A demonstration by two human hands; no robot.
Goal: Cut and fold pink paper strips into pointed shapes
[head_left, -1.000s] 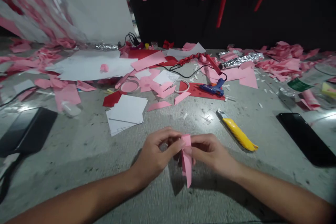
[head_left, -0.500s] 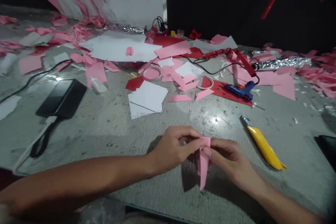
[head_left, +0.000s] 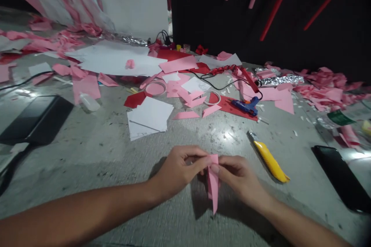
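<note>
Your left hand is pinching a folded pink paper strip near its upper end, with the thumb lying on the near face. Your right hand is gripping the same strip from the other side, its thumb pressing just below the left one. The strip is hanging between your two hands, its narrow, slanted end pointing down toward you; whether that end is touching the grey surface you cannot tell from here.

To the right of your right hand and slightly beyond it, a yellow cutter is lying with its grey head pointing away from you. Farther right, a black phone is resting flat. Beyond your right hand, a blue glue gun is lying on a red sheet. Ahead of your left hand and a little to its left, white papers are overlapping in a pile. Well to the left of that hand, a black box is sitting with a cable plugged in.
</note>
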